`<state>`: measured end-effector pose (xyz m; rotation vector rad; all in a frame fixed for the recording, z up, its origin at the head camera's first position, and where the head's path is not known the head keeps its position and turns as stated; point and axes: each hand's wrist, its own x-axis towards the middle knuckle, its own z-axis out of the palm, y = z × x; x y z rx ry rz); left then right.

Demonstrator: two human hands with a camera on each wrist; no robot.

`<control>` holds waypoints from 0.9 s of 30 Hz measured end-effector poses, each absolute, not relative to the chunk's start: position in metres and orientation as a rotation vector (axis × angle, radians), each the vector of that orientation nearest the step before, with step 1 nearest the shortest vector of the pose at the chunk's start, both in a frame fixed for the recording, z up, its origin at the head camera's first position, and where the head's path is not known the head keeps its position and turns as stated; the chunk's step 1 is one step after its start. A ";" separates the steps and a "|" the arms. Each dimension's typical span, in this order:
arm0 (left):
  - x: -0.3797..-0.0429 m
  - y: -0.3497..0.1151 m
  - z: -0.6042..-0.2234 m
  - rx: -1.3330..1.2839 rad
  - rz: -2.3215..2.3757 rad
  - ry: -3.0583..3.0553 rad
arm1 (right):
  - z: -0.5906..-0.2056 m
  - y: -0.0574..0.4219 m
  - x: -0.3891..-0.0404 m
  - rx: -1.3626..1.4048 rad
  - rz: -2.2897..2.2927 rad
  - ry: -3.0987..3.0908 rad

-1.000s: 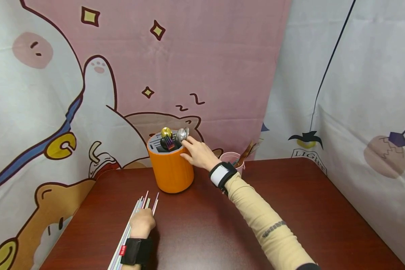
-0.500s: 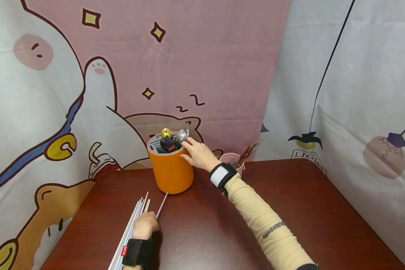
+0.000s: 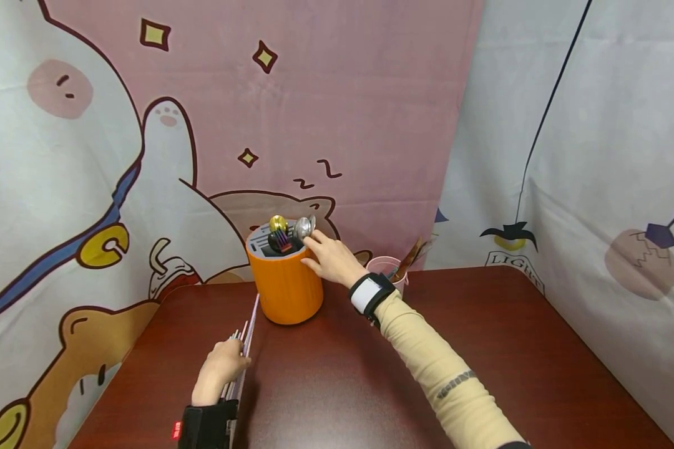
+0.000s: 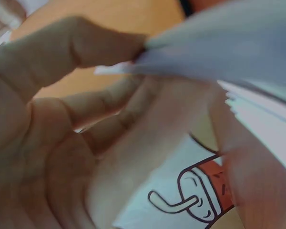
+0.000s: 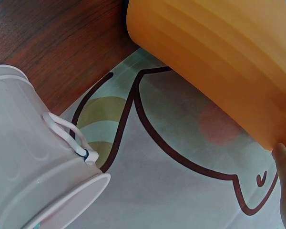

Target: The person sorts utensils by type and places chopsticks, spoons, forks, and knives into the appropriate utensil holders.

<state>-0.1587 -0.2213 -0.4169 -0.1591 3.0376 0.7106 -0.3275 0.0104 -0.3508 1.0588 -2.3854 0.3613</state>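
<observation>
Head view: since half a second ago the left hand (image 3: 221,363) has turned, and the lilac stick (image 3: 253,321) now lies alongside the other sticks (image 3: 226,391), its tip beside the orange holder (image 3: 286,290); I judge the sticks are being sorted while the right hand (image 3: 334,259), thumb and fingers gripping the rim, steadies the holder. Left wrist: thumb and finger pinch the lilac stick (motion blurs the rest). Right wrist: thumb touches the orange wall, pink bucket (image 5: 33,157) apart

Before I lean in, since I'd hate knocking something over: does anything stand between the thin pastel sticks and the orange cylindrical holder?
Nothing visible stands between the sticks and the holder; the bare right hand touches the holder's right rim.
</observation>
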 end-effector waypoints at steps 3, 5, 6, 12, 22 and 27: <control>-0.157 -0.229 -0.406 -0.122 0.848 3.093 | -0.351 0.011 -0.328 1.061 0.354 -2.379; -0.155 -0.232 -0.399 -0.101 0.942 3.152 | -0.350 0.011 -0.327 1.063 0.353 -2.376; -0.154 -0.232 -0.396 -0.087 0.986 3.191 | -0.350 0.011 -0.327 1.063 0.353 -2.375; -0.156 -0.227 -0.395 0.093 1.158 3.539 | -0.350 0.011 -0.327 1.057 0.358 -2.388; -0.161 -0.224 -0.401 0.072 1.249 3.565 | -0.352 0.010 -0.328 1.052 0.365 -2.409; -0.159 -0.223 -0.399 0.083 1.197 3.600 | -0.352 0.010 -0.328 1.047 0.365 -2.402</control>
